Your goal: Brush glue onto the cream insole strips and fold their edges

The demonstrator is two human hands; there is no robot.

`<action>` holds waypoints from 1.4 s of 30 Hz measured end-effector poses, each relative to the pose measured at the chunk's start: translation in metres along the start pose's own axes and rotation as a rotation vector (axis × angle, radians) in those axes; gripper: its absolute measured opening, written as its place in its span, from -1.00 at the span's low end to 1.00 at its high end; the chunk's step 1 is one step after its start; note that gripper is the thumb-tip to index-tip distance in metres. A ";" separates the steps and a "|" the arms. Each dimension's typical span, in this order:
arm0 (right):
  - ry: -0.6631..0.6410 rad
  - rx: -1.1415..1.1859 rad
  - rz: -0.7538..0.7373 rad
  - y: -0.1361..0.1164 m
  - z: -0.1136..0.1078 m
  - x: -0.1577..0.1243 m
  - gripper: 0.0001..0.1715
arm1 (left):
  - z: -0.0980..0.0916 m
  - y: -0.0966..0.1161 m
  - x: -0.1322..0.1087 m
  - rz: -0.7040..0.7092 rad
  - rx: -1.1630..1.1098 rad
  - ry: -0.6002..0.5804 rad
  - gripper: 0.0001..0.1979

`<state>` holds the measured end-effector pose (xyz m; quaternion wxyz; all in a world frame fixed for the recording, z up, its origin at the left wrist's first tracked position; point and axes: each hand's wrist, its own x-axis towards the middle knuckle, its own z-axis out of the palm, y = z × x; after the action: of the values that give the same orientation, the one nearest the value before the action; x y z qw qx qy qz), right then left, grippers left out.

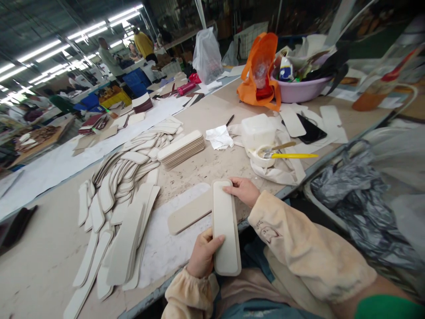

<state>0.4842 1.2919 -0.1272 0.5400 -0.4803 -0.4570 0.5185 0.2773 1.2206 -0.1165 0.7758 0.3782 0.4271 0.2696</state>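
Observation:
A long cream rounded strip (226,223) lies over the table's near edge, held at both ends. My left hand (202,254) grips its near end with the thumb on top. My right hand (243,190) presses its fingers on the far end. A second flat strip (188,215) lies slanted under it on a white sheet (166,248). To the left spreads a fanned heap of several similar strips (122,199). A neat stack of strips (181,149) sits further back.
A white bowl with a yellow-handled brush (288,155) stands to the right, beside a white tub (257,129) and crumpled tissue (219,137). Behind are an orange bag (260,71), a lilac basin (300,88) and a phone (310,129). People work at far benches.

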 end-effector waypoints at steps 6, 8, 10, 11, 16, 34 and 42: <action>0.048 0.043 0.025 0.007 0.001 0.005 -0.63 | 0.000 0.011 -0.001 0.049 0.094 0.040 -0.64; 0.085 0.063 0.038 0.009 0.002 0.006 -0.61 | -0.008 0.015 -0.002 0.072 0.114 0.054 -0.61; 0.163 0.028 0.033 0.012 0.003 0.008 -0.59 | -0.022 0.020 -0.003 0.107 0.164 0.110 -0.55; 0.209 -0.013 0.029 0.014 0.004 0.008 -0.59 | -0.032 0.024 -0.004 0.136 0.199 0.157 -0.52; 0.239 -0.215 0.071 0.026 0.015 0.007 -0.59 | -0.089 0.049 -0.003 0.346 0.402 0.426 -0.50; 0.271 -0.727 0.037 0.030 0.024 0.007 -0.51 | -0.136 -0.004 -0.033 0.786 1.340 0.549 -0.69; 0.272 -0.742 0.047 0.031 0.025 0.007 -0.51 | -0.142 -0.007 -0.025 0.814 1.394 0.538 -0.79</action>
<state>0.4560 1.2999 -0.1551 0.3735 -0.7175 -0.5264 0.2618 0.1423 1.2484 -0.1603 0.0803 0.8166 0.4962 0.2837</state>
